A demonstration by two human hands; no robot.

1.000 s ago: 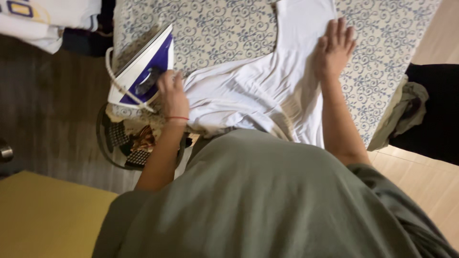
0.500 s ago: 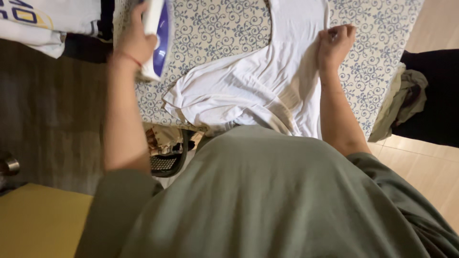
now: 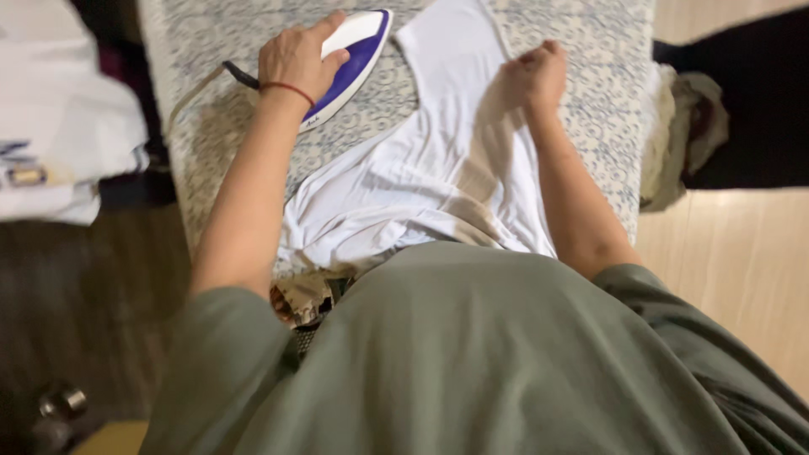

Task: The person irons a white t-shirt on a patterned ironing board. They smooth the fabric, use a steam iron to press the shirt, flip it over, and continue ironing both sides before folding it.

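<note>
1. The steam iron (image 3: 350, 63) is gripped by the closed left hand (image 3: 295, 57) and rests soleplate-down on the patterned ironing board (image 3: 211, 101), just left of the white shirt (image 3: 438, 177).
2. The shirt lies spread mid-board, its hem bunched at the near edge.
3. The cloth is pinched by the curled right hand (image 3: 533, 77); it is best pulled taut and fingers kept clear of the iron.

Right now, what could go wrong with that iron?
The left hand grips the iron on the ironing board, close to the white shirt. The right hand pinches the shirt nearby, so it might get burned. The cord trails off the board's edge and could snag.
</note>
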